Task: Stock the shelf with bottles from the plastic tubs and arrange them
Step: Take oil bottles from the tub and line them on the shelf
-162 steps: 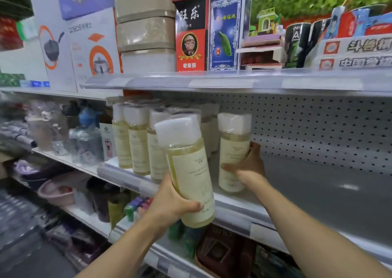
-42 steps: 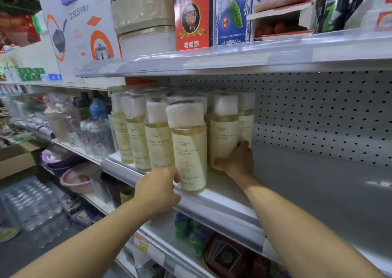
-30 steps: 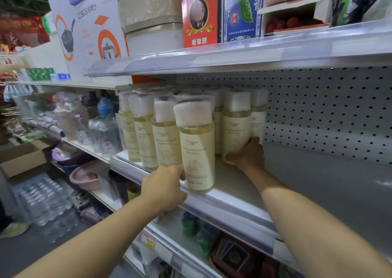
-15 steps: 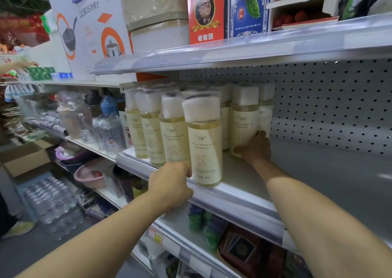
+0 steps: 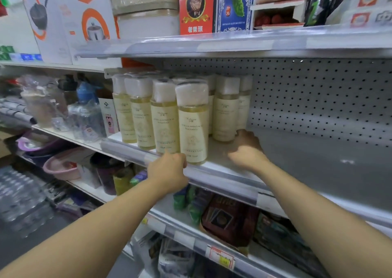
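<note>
Several pale yellow bottles with white caps stand in rows on the grey middle shelf. The front bottle stands at the shelf's front edge, at the right end of the front row. My left hand holds its base from the lower left, thumb against it and fingers curled. My right hand lies loosely curled on the shelf just right of the rows. Its fingertips are beside the foot of a back bottle and it holds nothing.
A perforated back panel stands behind bare shelf to the right of the bottles. The upper shelf carries boxes close above the caps. Clear water bottles sit to the left, and the shelf below holds basins and packets.
My right hand has let go of the back bottle and drawn back toward the shelf front. My left hand stays at the front bottle's base. The view has shifted slightly left.
</note>
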Available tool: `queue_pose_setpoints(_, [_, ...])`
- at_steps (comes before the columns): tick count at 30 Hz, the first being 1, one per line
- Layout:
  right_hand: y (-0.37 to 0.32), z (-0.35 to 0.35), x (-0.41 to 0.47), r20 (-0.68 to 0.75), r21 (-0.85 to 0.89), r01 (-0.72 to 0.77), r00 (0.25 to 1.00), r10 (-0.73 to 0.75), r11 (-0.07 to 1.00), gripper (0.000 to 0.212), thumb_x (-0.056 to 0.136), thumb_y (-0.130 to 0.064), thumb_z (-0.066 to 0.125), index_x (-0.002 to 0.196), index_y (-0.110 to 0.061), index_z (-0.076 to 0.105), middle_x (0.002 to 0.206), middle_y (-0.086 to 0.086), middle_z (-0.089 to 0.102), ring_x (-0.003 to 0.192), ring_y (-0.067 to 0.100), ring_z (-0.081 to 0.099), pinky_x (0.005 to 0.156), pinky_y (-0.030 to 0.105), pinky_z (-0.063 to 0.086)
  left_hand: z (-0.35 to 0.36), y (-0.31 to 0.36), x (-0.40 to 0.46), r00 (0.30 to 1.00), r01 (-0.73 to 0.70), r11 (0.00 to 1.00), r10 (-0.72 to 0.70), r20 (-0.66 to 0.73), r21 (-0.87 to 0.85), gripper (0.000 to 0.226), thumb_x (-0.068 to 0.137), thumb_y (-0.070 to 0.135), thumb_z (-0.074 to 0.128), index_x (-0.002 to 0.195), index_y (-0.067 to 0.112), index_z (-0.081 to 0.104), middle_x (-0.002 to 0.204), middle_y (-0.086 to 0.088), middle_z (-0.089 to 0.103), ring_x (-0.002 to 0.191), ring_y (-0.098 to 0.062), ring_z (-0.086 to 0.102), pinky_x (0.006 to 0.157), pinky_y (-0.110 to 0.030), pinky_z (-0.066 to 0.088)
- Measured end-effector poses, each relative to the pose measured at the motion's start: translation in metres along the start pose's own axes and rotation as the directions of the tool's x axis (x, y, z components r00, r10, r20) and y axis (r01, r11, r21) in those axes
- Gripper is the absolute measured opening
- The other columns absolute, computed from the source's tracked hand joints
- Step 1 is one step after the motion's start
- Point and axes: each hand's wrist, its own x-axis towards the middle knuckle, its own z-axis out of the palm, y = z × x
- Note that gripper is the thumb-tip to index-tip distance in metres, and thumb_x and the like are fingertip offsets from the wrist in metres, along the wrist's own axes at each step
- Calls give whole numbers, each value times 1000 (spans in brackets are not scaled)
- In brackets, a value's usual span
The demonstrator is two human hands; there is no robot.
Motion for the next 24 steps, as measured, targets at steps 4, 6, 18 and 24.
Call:
queue_pose_setpoints(4, [-16,-7,-59,42,-37,32,999,-31,999,71,81,-36,71,135,-7,35,132,15,43,122,31,41,95,38,42,2,-10,-20,999,-32,999,34,33,-39,34,80,28,67,111,24,52,109,1,60,103,-23,57,80,-36,51])
queue_pose_setpoints(6, [-24,-4,-84,37,-73,61,998,-59,995,80,81,-36,70,142,-9,26,143,13,32,132,31,29,105,39,34,4,-16,-34,997,-46,998,49,53,-53,32,81,31,67,109,24,54,109,1,60,104,-23,58,85,-39,52])
queue_pose_setpoints(18, [-8,83,-221,140,-164,-16,989,40,986,77,80,-39,69,142,-13,30,140,10,34,130,28,27,107,35,30,81,-62,-116,972,-91,990,111,207,-106,37,81,27,66,116,24,54,112,-3,62,105,-27,59,77,-34,49])
queue_pose_setpoints(24, [36,134,-273,246,-160,-148,952,184,976,72,80,-39,70,136,-13,34,138,10,36,130,28,27,106,37,33,148,-70,-152,916,-84,987,130,380,-135,32,79,25,67,108,21,54,109,-5,63,101,-29,60,80,-39,52])
